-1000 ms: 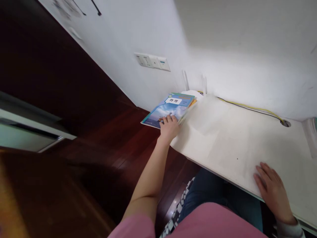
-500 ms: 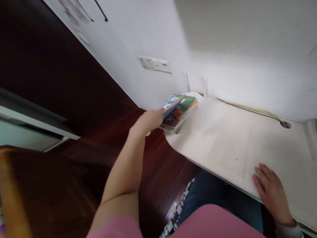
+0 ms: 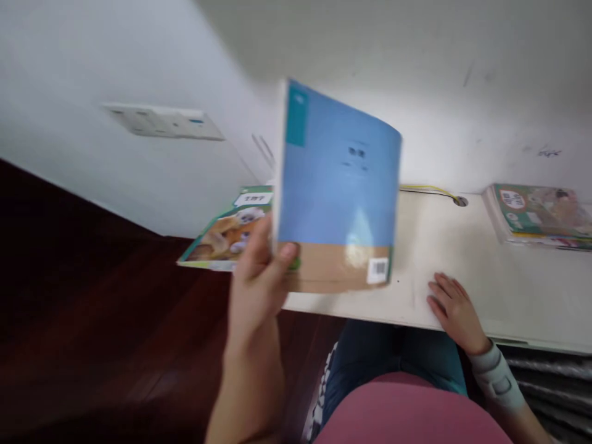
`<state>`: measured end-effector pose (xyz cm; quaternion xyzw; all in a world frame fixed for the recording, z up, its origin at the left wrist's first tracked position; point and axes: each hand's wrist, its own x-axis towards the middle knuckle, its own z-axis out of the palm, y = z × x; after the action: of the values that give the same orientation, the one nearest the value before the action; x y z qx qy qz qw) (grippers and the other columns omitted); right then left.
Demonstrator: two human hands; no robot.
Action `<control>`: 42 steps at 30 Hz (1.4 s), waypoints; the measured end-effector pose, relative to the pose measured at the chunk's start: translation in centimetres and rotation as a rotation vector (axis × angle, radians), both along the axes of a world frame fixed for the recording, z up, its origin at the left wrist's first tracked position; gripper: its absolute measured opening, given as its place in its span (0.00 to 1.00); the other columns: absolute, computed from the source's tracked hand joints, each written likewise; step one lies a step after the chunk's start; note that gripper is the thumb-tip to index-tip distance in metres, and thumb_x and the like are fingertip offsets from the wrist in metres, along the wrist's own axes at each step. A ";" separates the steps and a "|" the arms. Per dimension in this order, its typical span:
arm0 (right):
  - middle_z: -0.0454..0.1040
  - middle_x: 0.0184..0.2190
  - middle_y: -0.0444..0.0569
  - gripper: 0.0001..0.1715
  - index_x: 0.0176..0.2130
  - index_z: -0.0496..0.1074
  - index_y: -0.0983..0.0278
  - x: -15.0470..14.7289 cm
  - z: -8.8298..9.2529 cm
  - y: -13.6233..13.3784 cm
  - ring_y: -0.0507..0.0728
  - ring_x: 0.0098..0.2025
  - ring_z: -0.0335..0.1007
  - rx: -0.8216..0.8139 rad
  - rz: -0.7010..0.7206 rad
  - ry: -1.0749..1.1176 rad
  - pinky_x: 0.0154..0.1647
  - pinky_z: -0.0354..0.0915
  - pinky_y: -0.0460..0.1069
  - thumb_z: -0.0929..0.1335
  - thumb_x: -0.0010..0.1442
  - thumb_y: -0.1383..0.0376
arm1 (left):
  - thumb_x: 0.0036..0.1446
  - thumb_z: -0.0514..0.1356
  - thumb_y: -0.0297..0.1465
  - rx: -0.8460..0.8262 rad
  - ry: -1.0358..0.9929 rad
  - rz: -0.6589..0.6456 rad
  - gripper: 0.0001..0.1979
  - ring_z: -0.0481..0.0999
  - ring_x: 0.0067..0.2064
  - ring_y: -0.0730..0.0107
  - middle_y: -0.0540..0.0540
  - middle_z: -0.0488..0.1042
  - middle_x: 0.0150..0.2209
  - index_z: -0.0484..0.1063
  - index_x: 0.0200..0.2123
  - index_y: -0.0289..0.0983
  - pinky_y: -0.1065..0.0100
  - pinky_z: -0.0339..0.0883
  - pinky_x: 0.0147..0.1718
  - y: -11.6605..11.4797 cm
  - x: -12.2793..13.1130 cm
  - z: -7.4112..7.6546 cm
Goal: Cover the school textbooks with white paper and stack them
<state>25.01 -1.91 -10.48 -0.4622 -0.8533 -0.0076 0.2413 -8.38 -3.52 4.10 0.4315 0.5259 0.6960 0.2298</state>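
Observation:
My left hand (image 3: 261, 271) grips a blue and brown book (image 3: 337, 191) by its lower left edge, with the thumb on the cover. The book is raised over the white desk (image 3: 420, 246), a barcode at its lower right corner. Behind it, at the desk's left end, lies another book (image 3: 222, 237) with animals on its green-edged cover, partly hidden by my left hand and the raised book. My right hand (image 3: 457, 311) rests on the desk near the front edge, fingers apart and holding nothing.
A stack of books (image 3: 541, 213) lies at the right of the desk. A yellow and a black cable run along the wall to a cable hole (image 3: 460, 201). On the wall at the left is a socket panel (image 3: 161, 121). Dark red floor lies at the lower left.
My left hand has lifted the blue book off the pile at the desk's left end and brought it nearer. The view has turned right, showing the stack there. My right hand stays on the desk.

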 end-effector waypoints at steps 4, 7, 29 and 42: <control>0.67 0.57 0.61 0.18 0.49 0.71 0.66 -0.2 0.1 0.0 0.64 0.61 0.60 -0.032 -0.024 0.050 0.59 0.62 0.63 0.62 0.64 0.62 | 0.47 0.66 0.38 -0.171 -0.274 -0.357 0.27 0.74 0.50 0.67 0.45 0.75 0.51 0.70 0.53 0.43 0.67 0.68 0.48 2.2 5.0 -4.6; 0.69 0.55 0.58 0.19 0.51 0.70 0.64 -0.2 0.2 -0.1 0.63 0.60 0.62 -0.082 -0.016 0.163 0.59 0.62 0.64 0.61 0.64 0.62 | 0.47 0.66 0.39 -0.303 -0.369 -0.422 0.30 0.77 0.44 0.66 0.46 0.78 0.46 0.68 0.55 0.43 0.66 0.71 0.43 2.5 6.0 -7.1; 0.72 0.51 0.58 0.18 0.49 0.72 0.64 0.8 0.0 0.3 0.62 0.54 0.67 -0.096 -0.150 0.324 0.56 0.66 0.61 0.62 0.63 0.60 | 0.60 0.46 0.26 -0.487 0.694 -0.292 0.27 0.50 0.67 0.53 0.33 0.60 0.63 0.54 0.63 0.29 0.43 0.41 0.64 3.1 7.5 -14.9; 0.72 0.50 0.58 0.17 0.48 0.72 0.63 0.5 0.3 0.1 0.62 0.55 0.66 -0.062 -0.136 0.248 0.55 0.66 0.62 0.61 0.64 0.62 | 0.61 0.48 0.30 -0.549 0.736 -0.137 0.26 0.54 0.66 0.55 0.36 0.60 0.63 0.58 0.62 0.33 0.48 0.49 0.63 3.4 1.9 -15.5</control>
<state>25.49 -1.77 -10.14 -0.5235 -0.7836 0.0598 0.3292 -6.50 -0.15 -11.43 0.6068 0.7076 0.3149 0.1789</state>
